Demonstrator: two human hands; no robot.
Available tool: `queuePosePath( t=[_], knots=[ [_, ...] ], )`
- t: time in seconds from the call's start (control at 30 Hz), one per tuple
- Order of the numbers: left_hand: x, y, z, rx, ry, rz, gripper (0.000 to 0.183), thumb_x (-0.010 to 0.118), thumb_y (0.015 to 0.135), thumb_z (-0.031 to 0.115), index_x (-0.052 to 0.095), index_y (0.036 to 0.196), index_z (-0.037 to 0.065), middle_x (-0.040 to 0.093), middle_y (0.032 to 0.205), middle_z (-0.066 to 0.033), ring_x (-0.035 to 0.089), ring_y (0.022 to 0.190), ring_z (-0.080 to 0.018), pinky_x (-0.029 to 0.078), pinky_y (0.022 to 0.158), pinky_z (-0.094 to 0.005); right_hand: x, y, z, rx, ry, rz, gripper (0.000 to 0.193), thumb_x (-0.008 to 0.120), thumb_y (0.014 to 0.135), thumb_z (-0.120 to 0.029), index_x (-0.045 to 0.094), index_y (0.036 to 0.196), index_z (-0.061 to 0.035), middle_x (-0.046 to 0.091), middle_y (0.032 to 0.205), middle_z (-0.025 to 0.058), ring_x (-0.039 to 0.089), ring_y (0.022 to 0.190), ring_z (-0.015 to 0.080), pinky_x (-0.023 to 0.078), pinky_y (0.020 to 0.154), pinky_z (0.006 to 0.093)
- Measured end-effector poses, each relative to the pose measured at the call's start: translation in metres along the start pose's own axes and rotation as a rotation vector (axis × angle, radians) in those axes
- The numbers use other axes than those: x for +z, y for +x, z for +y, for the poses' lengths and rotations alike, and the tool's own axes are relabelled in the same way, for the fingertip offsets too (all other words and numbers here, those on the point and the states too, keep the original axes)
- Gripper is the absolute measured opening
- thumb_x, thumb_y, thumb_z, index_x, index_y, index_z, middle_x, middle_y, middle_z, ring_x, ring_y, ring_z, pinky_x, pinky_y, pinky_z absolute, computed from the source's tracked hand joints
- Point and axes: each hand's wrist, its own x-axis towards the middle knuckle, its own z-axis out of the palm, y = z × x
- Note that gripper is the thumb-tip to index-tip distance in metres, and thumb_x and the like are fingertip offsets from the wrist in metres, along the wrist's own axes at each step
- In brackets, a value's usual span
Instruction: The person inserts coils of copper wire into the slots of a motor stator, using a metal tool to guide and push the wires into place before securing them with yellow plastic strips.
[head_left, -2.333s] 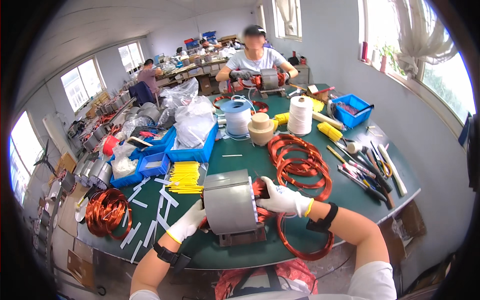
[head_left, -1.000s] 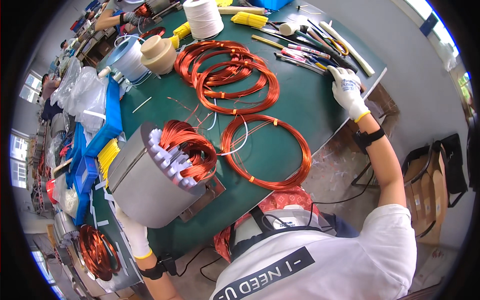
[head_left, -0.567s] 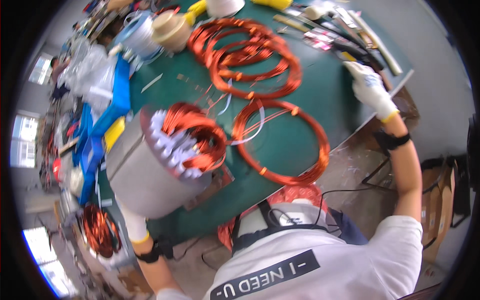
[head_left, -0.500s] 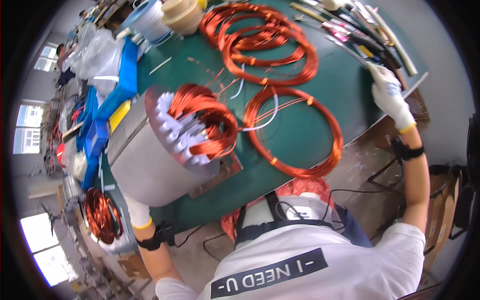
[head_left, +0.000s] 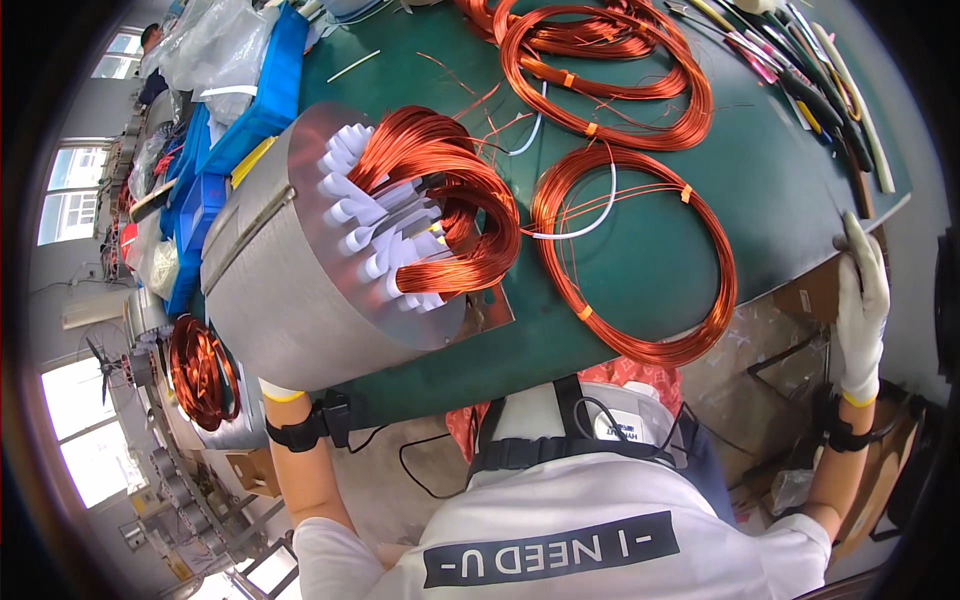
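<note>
A grey metal motor stator [head_left: 290, 260] lies on its side at the left of the green-topped table [head_left: 440, 385]. Orange-red copper wire coils [head_left: 455, 165] bulge from its open end, among white slot liners [head_left: 365, 215]. My left hand [head_left: 280, 390] is behind the stator's near side; only the glove's cuff shows, so its fingers are hidden. My right hand [head_left: 865, 320], in a white glove, is raised at the table's right edge, fingers pointing up. Thumb and fingers are pinched near a small greyish thing that I cannot make out. A thin white strip [head_left: 888, 213] is just beyond the fingertips.
A tied ring of copper wire [head_left: 725, 290] lies right of the stator, with more wire rings [head_left: 700, 110] behind. Several hand tools [head_left: 810, 95] lie at the far right. Blue bins [head_left: 270, 85] stand at the far left, and a copper bundle [head_left: 195, 375] sits left of the stator.
My right hand has drawn back from the tools at the far right toward me, past the table's right edge. My left hand is now more hidden behind the stator. The whole view has shifted.
</note>
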Motion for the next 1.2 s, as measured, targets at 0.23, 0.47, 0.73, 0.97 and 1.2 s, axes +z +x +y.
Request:
queuePosePath(
  t=[0.23, 0.47, 0.73, 0.97, 1.2],
  knots=[
    [0.001, 0.0, 0.004, -0.017, 0.004, 0.003, 0.038, 0.071, 0.092, 0.012, 0.064, 0.127, -0.002, 0.063, 0.139, -0.0203, 0.061, 0.127, -0.0297, 0.047, 0.106, -0.0377, 0.067, 0.099, -0.103, -0.613, 0.226, -0.197, 0.045, 0.079, 0.074, 0.0, 0.079, 0.117, -0.0147, 0.061, 0.087, 0.0093, 0.061, 0.071, 0.0257, 0.049, 0.062, 0.0344],
    [-0.001, -0.002, 0.019, -0.058, 0.021, 0.019, 0.036, 0.071, 0.092, 0.011, 0.065, 0.125, -0.003, 0.062, 0.14, -0.0205, 0.06, 0.128, -0.0294, 0.047, 0.106, -0.0378, 0.098, 0.142, -0.118, -0.805, 0.305, -0.282, 0.048, 0.081, 0.072, 0.003, 0.078, 0.117, -0.013, 0.06, 0.084, 0.0099, 0.06, 0.069, 0.0265, 0.046, 0.059, 0.0345],
    [0.054, -0.001, 0.037, 0.0, 0.06, 0.022, 0.034, 0.071, 0.092, 0.01, 0.066, 0.123, -0.003, 0.061, 0.141, -0.0208, 0.06, 0.129, -0.0292, 0.047, 0.107, -0.0379, 0.109, 0.156, -0.118, -0.9, 0.364, -0.269, 0.043, 0.081, 0.073, 0.0, 0.079, 0.114, -0.0136, 0.057, 0.078, 0.0089, 0.056, 0.063, 0.0251, 0.042, 0.053, 0.0334],
    [0.022, 0.007, 0.02, -0.02, 0.061, 0.002, 0.032, 0.071, 0.092, 0.01, 0.067, 0.121, -0.004, 0.061, 0.142, -0.021, 0.059, 0.13, -0.0289, 0.046, 0.107, -0.038, 0.115, 0.165, -0.125, -0.932, 0.319, -0.322, 0.027, 0.083, 0.082, -0.012, 0.08, 0.109, -0.0133, 0.05, 0.07, 0.0052, 0.051, 0.056, 0.0208, 0.036, 0.049, 0.0316],
    [0.045, 0.017, 0.019, 0.038, 0.083, -0.029, 0.03, 0.071, 0.092, 0.009, 0.068, 0.119, -0.004, 0.06, 0.143, -0.0213, 0.059, 0.13, -0.0287, 0.046, 0.107, -0.0381, 0.139, 0.16, -0.157, -0.98, 0.394, -0.337, 0.028, 0.078, 0.083, -0.009, 0.075, 0.111, -0.0128, 0.061, 0.082, 0.0048, 0.062, 0.066, 0.0193, 0.046, 0.055, 0.0327]
  ],
)
